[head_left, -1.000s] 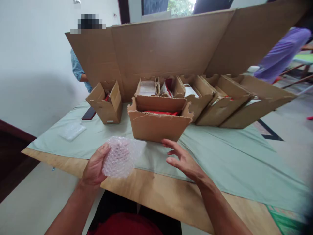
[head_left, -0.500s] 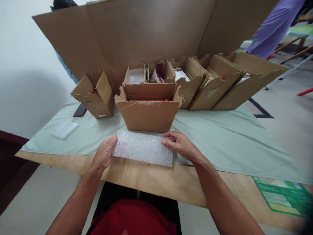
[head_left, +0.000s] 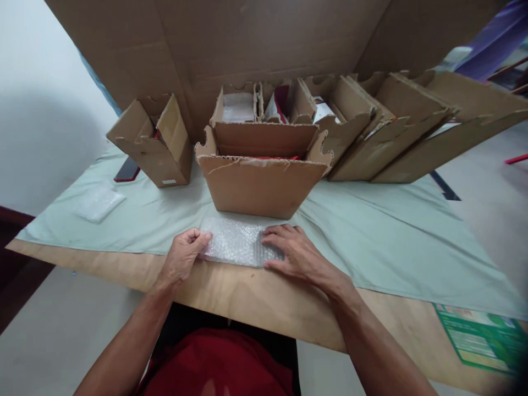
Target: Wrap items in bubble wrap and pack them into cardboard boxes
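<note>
While the left hand [head_left: 185, 254] pinched the near-left end of the bubble wrap [head_left: 235, 241], the right hand [head_left: 295, 253] arched, half-spread, over the other end, hiding it; whether that grip held anything, I couldn't tell. The bubble wrap lay along the counter [head_left: 247, 291] front, before a cardboard box [head_left: 258, 187] whose red contents [head_left: 291, 158] barely showed.

Soft light glints on bubble wrap [head_left: 235, 245]; lower right corner seems blurred.

From afar I see glossy, bumpy, clear plastic on the bubble wrap [head_left: 235, 242], matt cardboard with rough, ragged rims on the box [head_left: 259, 188], dull, creased cloth on the tablecloth [head_left: 396, 242], smooth, grained wood along the table edge [head_left: 256, 289]
</note>
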Demonstrator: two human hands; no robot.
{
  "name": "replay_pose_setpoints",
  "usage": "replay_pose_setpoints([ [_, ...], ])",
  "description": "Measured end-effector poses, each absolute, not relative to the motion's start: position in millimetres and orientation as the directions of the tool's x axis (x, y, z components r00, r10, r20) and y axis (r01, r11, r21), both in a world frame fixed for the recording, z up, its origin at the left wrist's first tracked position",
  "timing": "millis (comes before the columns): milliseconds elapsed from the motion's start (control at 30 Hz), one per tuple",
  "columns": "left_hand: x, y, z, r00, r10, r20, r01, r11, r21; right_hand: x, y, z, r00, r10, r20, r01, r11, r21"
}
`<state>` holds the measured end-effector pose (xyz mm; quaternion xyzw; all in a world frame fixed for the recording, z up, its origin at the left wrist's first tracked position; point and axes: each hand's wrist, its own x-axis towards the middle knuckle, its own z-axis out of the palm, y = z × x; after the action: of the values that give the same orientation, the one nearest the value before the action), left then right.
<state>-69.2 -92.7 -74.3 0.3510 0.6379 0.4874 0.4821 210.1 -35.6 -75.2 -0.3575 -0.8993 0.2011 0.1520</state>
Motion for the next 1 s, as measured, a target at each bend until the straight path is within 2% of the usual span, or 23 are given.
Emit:
replay_pose_setpoints([
  [100, -69.6, -93.4, -78.7, -0.309, 0.917, -0.251, 0.043, 0.277, 0.960, 207.1, -34.8, -78.0, -0.688, 0.715, 0.128, 0.604, 0.661, -0.446],
  [233, -70.7, -94.1, -84.4, -0.330, 0.922, -0.200, 0.071, 0.236, 0.969, 211.0, -36.8, -74.3, -0.683, 0.716, 0.147, 0.574, 0.650, -0.498],
  [300, -69.8, -94.2, -85.2, -0.336, 0.920, -0.202, 0.033, 0.225, 0.974, 211.8, -39.2, -72.2, -0.692, 0.704, 0.158, 0.561, 0.662, -0.497],
  [433, -62.8, -93.5, -80.1, -0.300, 0.912, -0.280, -0.100, 0.262, 0.960, 204.8, -40.9, -75.6, -0.697, 0.700, 0.154, 0.611, 0.692, -0.384],
  [500, -58.3, -92.4, -75.1, -0.277, 0.902, -0.331, -0.153, 0.298, 0.942, 201.4, -38.9, -78.9, -0.691, 0.706, 0.154, 0.614, 0.686, -0.390],
  [600, -55.2, -91.0, -67.6, -0.251, 0.888, -0.384, -0.185, 0.346, 0.920, 204.7, -34.2, -77.9, -0.687, 0.706, 0.171, 0.536, 0.651, -0.538],
  [700, -61.2, -93.8, -63.8, -0.213, 0.887, -0.410, -0.167, 0.380, 0.910, 217.9, -30.7, -67.2, -0.638, 0.761, 0.116, 0.428, 0.476, -0.768],
  [767, -70.3, -99.3, -63.9, -0.187, 0.890, -0.416, -0.115, 0.401, 0.909, 227.4, -29.4, -58.7, -0.577, 0.815, 0.057, 0.366, 0.320, -0.874],
  [833, -81.1, -107.2, -64.6, -0.119, 0.891, -0.439, -0.015, 0.440, 0.898, 232.9, -28.4, -54.0, -0.505, 0.863, 0.030, 0.312, 0.215, -0.925],
  [900, -90.4, -115.4, -64.2, 0.002, 0.873, -0.487, 0.142, 0.482, 0.865, 232.6, -26.9, -55.0, -0.434, 0.901, -0.003, 0.300, 0.141, -0.943],
  [1000, -97.2, -124.6, -60.0, 0.122, 0.839, -0.530, 0.389, 0.450, 0.804, 224.6, -23.9, -63.5, -0.316, 0.947, -0.053, 0.394, 0.080, -0.916],
])
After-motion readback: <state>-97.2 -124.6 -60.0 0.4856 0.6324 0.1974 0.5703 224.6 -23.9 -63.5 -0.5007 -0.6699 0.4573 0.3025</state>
